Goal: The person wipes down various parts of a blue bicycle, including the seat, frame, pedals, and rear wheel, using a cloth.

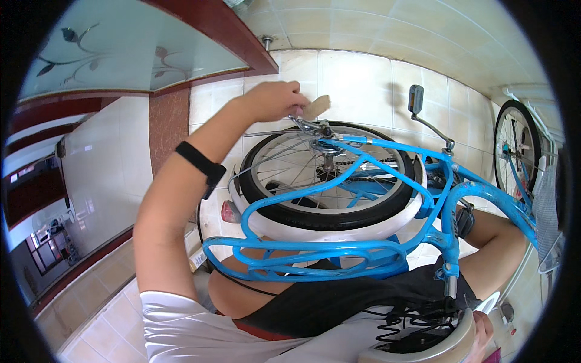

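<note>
My left hand (283, 102) pinches a tan rag or sponge piece (317, 107) above metal fittings at the wheel hub (327, 144). A blue bicycle frame (386, 147) lies across the view before me, with a black-tyred spoked wheel (290, 214), a white mudguard (272, 229) and a blue rear rack (317, 247). At the lower right, my right hand (483, 333) grips the rim of the cream bicycle saddle (458, 338); part of this hand is hidden behind it. Coiled springs (392, 324) show under the saddle.
A pedal (415, 100) sticks up on its crank near the tiled wall. A second spoked wheel (517, 145) stands at the right. The red-framed glass door (218, 36) is at the upper left. A red reflector (230, 212) juts beside the mudguard.
</note>
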Demonstrator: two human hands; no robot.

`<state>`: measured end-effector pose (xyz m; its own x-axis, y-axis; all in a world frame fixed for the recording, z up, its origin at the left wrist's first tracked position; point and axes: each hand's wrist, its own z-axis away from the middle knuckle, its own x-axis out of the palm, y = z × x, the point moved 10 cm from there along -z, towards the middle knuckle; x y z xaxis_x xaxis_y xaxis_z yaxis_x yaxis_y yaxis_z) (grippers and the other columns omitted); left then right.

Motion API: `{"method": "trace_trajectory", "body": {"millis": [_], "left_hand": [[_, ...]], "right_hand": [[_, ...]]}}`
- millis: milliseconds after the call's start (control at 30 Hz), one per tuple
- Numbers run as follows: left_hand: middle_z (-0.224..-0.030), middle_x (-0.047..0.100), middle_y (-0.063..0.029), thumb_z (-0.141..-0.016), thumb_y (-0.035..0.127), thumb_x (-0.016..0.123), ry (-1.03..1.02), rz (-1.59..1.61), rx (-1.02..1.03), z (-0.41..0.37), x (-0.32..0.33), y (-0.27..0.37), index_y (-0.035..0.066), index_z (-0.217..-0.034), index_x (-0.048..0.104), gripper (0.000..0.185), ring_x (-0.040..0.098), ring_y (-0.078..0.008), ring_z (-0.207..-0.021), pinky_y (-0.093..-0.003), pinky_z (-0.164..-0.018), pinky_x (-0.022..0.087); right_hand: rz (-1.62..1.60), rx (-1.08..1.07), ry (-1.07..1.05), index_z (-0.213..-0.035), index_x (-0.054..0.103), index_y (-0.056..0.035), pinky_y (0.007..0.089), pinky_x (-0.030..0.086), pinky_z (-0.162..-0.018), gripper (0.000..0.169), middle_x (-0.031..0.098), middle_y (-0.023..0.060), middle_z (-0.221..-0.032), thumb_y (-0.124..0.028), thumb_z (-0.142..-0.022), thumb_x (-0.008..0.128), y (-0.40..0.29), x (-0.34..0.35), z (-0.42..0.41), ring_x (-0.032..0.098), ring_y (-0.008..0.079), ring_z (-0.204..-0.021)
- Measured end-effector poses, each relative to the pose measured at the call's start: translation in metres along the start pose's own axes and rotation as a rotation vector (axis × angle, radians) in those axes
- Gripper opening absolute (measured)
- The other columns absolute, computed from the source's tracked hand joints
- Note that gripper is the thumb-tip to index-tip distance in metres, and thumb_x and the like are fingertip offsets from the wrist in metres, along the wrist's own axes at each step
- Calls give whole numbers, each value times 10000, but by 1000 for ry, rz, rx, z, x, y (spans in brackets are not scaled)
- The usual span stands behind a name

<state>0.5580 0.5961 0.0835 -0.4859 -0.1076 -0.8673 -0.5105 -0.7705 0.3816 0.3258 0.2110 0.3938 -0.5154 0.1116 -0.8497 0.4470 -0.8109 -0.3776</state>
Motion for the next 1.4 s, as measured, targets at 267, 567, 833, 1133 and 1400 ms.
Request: {"method": "trace_trajectory", "body": {"millis": [267,567,833,1133,1400], "left_hand": [[-1023,631,-271,-1022,279,486,-167,273,-125,-33,131,-15,68,-1054,630,257,570,-443,-1041,-506,-904,464],[-980,676,-200,-889,240,662,-227,-59,14,-36,117,-9,80,-930,648,165,654,-380,-931,-487,-808,514],[-738,656,-186,-878,229,662,-61,63,-116,-36,88,-6,74,-839,629,164,649,-433,-733,-508,-684,515],[-1177,614,-198,-1041,223,462,23,369,-34,-45,115,6,70,-1222,572,261,590,-372,-1079,-420,-935,467],[-1221,640,-178,-1064,368,302,-278,456,-218,-58,155,-5,84,-1268,560,435,607,-355,-1121,-446,-964,454]], "right_hand": [[-55,-162,121,-1191,601,96,485,572,-745,524,677,261,-1093,-363,-938,600,-14,-13,-16,686,418,-857],[-16,35,57,-1137,601,53,469,503,-806,635,641,190,-946,-489,-808,579,17,12,33,614,393,-898],[4,36,5,-1151,596,55,490,494,-833,787,647,196,-961,-653,-820,505,22,18,42,608,394,-924],[-59,-19,55,-1144,589,54,478,510,-762,841,654,201,-959,-713,-817,477,18,14,32,620,387,-851],[-127,-51,84,-1141,582,53,467,523,-698,889,661,206,-957,-763,-815,452,14,11,25,629,382,-788]]}}
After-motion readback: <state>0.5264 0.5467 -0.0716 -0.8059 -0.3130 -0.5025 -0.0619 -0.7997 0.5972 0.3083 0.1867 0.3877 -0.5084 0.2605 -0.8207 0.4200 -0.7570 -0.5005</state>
